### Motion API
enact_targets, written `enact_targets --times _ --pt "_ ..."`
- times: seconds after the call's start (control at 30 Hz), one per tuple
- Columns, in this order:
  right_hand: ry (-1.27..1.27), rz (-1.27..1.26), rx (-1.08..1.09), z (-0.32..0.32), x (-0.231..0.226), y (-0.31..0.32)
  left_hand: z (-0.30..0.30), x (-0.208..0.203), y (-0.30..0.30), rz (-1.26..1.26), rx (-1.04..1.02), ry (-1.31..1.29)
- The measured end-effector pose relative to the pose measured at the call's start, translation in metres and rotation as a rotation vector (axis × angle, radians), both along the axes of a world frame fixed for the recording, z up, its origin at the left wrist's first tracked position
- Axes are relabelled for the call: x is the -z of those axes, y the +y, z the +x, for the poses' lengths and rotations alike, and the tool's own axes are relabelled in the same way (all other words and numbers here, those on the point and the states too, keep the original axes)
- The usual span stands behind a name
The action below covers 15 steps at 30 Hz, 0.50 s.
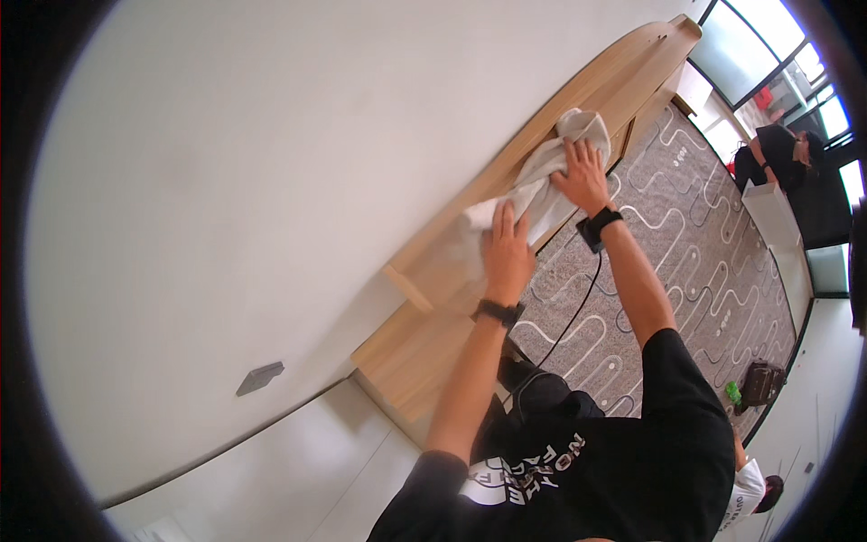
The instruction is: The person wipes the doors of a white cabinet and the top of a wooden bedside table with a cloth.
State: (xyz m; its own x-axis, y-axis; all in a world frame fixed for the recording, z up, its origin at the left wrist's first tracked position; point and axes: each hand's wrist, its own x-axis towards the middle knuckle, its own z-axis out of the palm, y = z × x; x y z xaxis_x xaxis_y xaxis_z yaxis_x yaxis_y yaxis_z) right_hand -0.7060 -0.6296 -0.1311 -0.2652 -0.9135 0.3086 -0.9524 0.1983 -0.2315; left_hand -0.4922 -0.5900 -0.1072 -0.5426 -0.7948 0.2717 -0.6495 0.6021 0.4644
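Off-white cloth (542,181), light wood shelf (506,235), grey rug with white squiggles (704,262).

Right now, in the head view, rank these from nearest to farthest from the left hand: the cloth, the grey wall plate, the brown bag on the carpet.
1. Cloth: under the left hand, on the wooden shelf.
2. Grey wall plate: lower left, on the wall.
3. Brown bag: far right, on the carpet.
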Motion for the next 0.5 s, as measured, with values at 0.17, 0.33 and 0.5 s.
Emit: enact_targets --times 0.17,0.33,0.5 --pt "0.058 -0.016 0.077 0.015 0.006 -0.003 -0.005 0.005 0.004 0.005 -0.055 0.011" --pt "0.037 0.052 -0.050 0.113 -0.004 0.046 0.061 0.010 0.050 0.056 -0.307 -0.115" --pt "-0.089 -0.030 -0.178 0.111 -0.003 0.045 0.079 0.010 0.046 -0.042 -0.285 -0.110"
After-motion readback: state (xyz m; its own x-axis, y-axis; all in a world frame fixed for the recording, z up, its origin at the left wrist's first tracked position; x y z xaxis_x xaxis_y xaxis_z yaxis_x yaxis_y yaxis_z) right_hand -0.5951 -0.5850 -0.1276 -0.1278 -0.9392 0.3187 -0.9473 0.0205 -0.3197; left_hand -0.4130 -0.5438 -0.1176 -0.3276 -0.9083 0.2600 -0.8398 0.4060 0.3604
